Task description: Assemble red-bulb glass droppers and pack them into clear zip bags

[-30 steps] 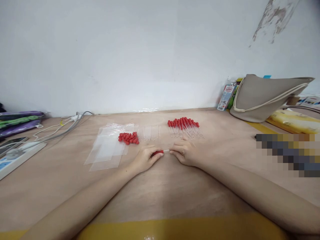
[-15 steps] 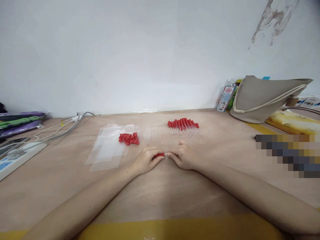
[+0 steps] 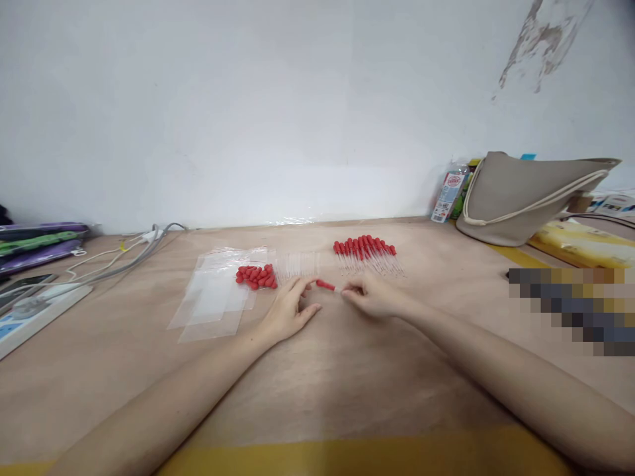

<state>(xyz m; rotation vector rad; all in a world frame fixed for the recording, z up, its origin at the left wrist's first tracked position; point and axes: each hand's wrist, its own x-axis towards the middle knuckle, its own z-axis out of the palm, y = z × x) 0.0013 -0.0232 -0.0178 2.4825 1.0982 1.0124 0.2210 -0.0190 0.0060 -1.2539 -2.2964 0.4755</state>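
Here, the right hand pinches a red-topped dropper, right of the red bulb pile; the left hand, thumb and fingers parted, sits nearer that pile; clear bags lie mostly left of it. The dropper's red end points toward the left hand.

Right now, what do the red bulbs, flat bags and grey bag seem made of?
Red bulbs: probably matte rubber, opaque, no sharp highlights. Flat bags: likely smooth plastic film; overlapping edges show through. Grey bag: perhaps matte leatherette; no weave visible.
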